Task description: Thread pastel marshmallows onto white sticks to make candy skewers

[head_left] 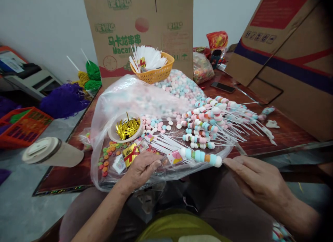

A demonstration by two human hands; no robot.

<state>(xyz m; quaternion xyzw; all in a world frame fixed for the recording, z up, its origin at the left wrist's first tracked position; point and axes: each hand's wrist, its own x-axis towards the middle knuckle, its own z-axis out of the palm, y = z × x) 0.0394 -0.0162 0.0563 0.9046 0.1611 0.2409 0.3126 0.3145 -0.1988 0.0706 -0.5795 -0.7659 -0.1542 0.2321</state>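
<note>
A candy skewer (199, 156) of pale blue, white and orange pieces lies across the front of the plastic sheet. My right hand (260, 176) is closed at its right end, with the stick hidden behind my fingers. A small clear printed bag (174, 157) is at the skewer's left end. My left hand (144, 169) pinches that bag's left side between thumb and fingers. White sticks (166, 143) lie just behind it. Beside my left hand are a gold twist-tie packet (130, 154) and loose gummy rings (105, 162). Finished-looking candy skewers (213, 120) are piled behind my right hand.
A bowl of gold ties (127, 127) stands on the plastic sheet (104, 106), near loose pastel candies (179, 84). Behind are a yellow basket (156, 75) of white sticks and cardboard boxes (143, 20). A lidded cup (54, 152) is at left; a phone (223, 87) lies at right.
</note>
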